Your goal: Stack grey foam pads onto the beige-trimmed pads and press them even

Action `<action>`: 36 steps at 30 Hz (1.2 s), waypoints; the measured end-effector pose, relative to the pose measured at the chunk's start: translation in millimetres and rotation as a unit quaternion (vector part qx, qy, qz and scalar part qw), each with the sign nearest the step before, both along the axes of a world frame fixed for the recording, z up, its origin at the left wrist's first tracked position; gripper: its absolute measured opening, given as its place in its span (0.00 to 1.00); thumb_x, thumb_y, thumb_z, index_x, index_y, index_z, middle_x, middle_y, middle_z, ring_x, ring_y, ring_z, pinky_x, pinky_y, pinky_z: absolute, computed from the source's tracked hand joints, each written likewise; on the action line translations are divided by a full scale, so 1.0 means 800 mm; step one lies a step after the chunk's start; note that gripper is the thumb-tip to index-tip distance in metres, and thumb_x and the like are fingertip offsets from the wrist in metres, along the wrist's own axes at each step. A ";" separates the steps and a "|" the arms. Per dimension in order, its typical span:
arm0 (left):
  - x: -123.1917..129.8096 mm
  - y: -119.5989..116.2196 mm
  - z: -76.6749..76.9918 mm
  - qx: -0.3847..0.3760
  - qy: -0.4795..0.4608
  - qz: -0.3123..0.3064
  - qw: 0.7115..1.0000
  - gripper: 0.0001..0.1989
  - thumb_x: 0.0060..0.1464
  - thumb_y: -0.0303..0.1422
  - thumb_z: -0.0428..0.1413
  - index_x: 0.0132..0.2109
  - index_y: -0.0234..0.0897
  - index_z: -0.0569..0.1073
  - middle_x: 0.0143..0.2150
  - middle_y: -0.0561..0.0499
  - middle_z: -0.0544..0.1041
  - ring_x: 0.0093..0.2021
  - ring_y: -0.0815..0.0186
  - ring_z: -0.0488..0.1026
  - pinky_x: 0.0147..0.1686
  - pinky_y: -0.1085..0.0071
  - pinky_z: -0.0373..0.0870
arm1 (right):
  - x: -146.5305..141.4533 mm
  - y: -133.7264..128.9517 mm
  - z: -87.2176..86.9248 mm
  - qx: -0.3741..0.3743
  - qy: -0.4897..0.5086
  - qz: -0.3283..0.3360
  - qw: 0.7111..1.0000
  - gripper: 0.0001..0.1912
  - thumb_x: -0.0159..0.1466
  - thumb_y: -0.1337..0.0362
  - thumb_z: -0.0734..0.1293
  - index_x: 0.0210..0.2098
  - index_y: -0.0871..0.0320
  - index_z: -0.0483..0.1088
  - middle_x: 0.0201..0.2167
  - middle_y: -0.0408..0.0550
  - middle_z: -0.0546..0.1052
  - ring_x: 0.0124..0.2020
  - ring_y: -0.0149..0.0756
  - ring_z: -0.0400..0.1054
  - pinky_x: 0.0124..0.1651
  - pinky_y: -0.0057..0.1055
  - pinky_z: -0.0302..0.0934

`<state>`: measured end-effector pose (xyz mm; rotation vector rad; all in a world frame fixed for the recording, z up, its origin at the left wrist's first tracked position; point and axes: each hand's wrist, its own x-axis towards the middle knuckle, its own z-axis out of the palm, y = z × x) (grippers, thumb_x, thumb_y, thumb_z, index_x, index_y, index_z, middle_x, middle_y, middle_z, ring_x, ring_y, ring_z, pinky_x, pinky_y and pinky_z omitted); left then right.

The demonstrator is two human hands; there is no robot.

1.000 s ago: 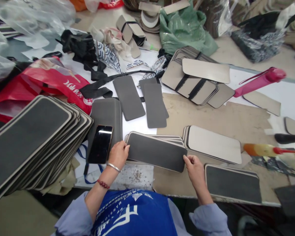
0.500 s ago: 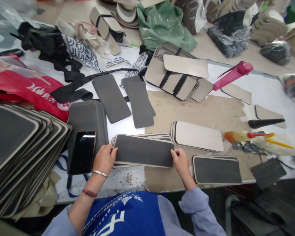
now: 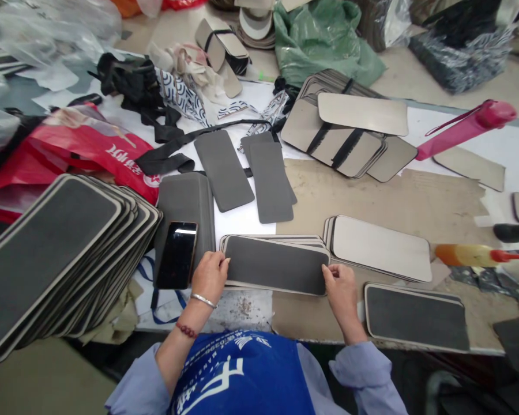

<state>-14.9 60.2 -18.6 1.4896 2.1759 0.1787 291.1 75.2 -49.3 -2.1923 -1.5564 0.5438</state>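
A dark grey panel [image 3: 277, 265] with rounded corners lies on a low stack of light-edged panels near the table's front edge. My left hand [image 3: 210, 276] pinches its left end between thumb and fingers. At the opposite end, my right hand [image 3: 341, 285] grips the right edge the same way. Just right of that hand are a pale-topped stack [image 3: 380, 248] and, nearer the front edge, a dark-topped stack [image 3: 415, 317]. A black phone [image 3: 177, 255] rests on a grey padded piece [image 3: 185, 196] beside my left hand.
A tall leaning stack of panels [image 3: 56, 236] fills the left side, with a red bag [image 3: 82, 150] behind it. Loose grey pieces [image 3: 270, 181], a strapped bundle [image 3: 346, 138], a pink bottle-like object [image 3: 467, 129] and an orange-yellow bottle [image 3: 465, 254] lie farther off.
The camera view has turned to the left, so everything appears farther right. Both hands keep their hold on the ends of the dark panel, which stays on its stack.
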 end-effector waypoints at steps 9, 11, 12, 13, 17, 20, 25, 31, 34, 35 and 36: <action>-0.006 -0.027 -0.014 0.078 -0.043 0.037 0.995 0.09 0.50 0.35 0.49 0.25 0.39 0.66 0.29 0.49 0.66 0.31 0.63 0.67 0.36 0.67 0.66 | -0.003 0.015 -0.009 0.008 -0.023 0.053 0.998 0.15 0.60 0.52 0.55 0.23 0.53 0.57 0.25 0.48 0.65 0.32 0.39 0.59 0.38 0.36 0.55; -0.006 -0.026 -0.015 0.064 -0.049 0.044 0.996 0.09 0.49 0.35 0.49 0.24 0.39 0.66 0.27 0.50 0.65 0.30 0.63 0.67 0.36 0.67 0.66 | 0.000 0.018 -0.012 -0.003 -0.019 0.055 0.998 0.15 0.60 0.52 0.55 0.22 0.53 0.57 0.24 0.46 0.65 0.29 0.38 0.59 0.36 0.35 0.54; -0.006 -0.026 -0.015 0.059 -0.052 0.047 0.996 0.09 0.49 0.35 0.49 0.24 0.39 0.65 0.27 0.50 0.65 0.30 0.62 0.67 0.36 0.66 0.66 | 0.001 0.019 -0.013 -0.009 -0.018 0.057 0.998 0.14 0.59 0.52 0.56 0.22 0.53 0.57 0.23 0.46 0.65 0.29 0.37 0.59 0.35 0.34 0.54; -0.006 -0.025 -0.015 0.055 -0.054 0.049 0.996 0.09 0.48 0.35 0.49 0.23 0.39 0.65 0.27 0.50 0.65 0.30 0.62 0.67 0.36 0.66 0.66 | 0.003 0.021 -0.013 -0.015 -0.017 0.058 0.998 0.14 0.59 0.53 0.56 0.22 0.53 0.57 0.23 0.46 0.66 0.29 0.37 0.59 0.35 0.34 0.54; -0.005 -0.025 -0.015 0.051 -0.059 0.049 0.996 0.09 0.48 0.35 0.49 0.23 0.39 0.64 0.27 0.50 0.65 0.31 0.62 0.67 0.38 0.66 0.67 | 0.005 0.026 -0.014 -0.037 -0.019 0.057 0.997 0.12 0.58 0.54 0.56 0.22 0.54 0.57 0.23 0.46 0.66 0.29 0.38 0.60 0.34 0.33 0.53; -0.005 -0.026 -0.016 0.052 -0.060 0.046 0.996 0.09 0.48 0.35 0.50 0.22 0.40 0.64 0.26 0.50 0.65 0.32 0.62 0.67 0.38 0.67 0.67 | 0.003 0.028 -0.013 -0.051 -0.026 0.051 0.997 0.11 0.57 0.56 0.56 0.22 0.53 0.57 0.23 0.45 0.66 0.28 0.37 0.60 0.34 0.33 0.52; -0.004 -0.027 -0.017 0.053 -0.060 0.049 0.996 0.09 0.48 0.34 0.50 0.22 0.39 0.64 0.27 0.50 0.65 0.32 0.62 0.67 0.38 0.66 0.67 | 0.000 0.031 -0.010 -0.072 -0.041 0.044 0.996 0.10 0.57 0.57 0.57 0.23 0.54 0.57 0.22 0.44 0.66 0.27 0.37 0.59 0.33 0.32 0.51; -0.001 -0.027 -0.017 0.053 -0.066 0.057 0.995 0.09 0.48 0.33 0.51 0.23 0.39 0.63 0.27 0.49 0.64 0.32 0.62 0.67 0.39 0.65 0.67 | -0.001 0.034 -0.007 -0.089 -0.053 0.039 0.994 0.09 0.57 0.58 0.58 0.23 0.54 0.58 0.23 0.44 0.66 0.28 0.37 0.60 0.33 0.31 0.50; -0.001 -0.027 -0.017 0.048 -0.067 0.056 0.995 0.09 0.49 0.32 0.51 0.23 0.39 0.63 0.27 0.50 0.64 0.32 0.62 0.66 0.39 0.65 0.67 | -0.001 0.035 -0.008 -0.095 -0.059 0.039 0.993 0.09 0.58 0.58 0.58 0.24 0.54 0.58 0.23 0.45 0.67 0.28 0.37 0.60 0.33 0.31 0.50; 0.000 -0.027 -0.018 0.048 -0.067 0.056 0.995 0.09 0.49 0.32 0.51 0.22 0.39 0.63 0.27 0.50 0.64 0.32 0.62 0.66 0.39 0.65 0.67 | -0.001 0.035 -0.008 -0.097 -0.061 0.039 0.993 0.09 0.58 0.58 0.58 0.24 0.54 0.58 0.23 0.45 0.67 0.28 0.37 0.60 0.33 0.31 0.50; 0.000 -0.027 -0.018 0.047 -0.067 0.056 0.995 0.09 0.49 0.31 0.51 0.22 0.39 0.63 0.27 0.50 0.63 0.32 0.62 0.66 0.39 0.66 0.67 | -0.001 0.036 -0.008 -0.099 -0.063 0.039 0.992 0.09 0.58 0.58 0.58 0.23 0.54 0.59 0.23 0.45 0.67 0.28 0.37 0.60 0.33 0.31 0.50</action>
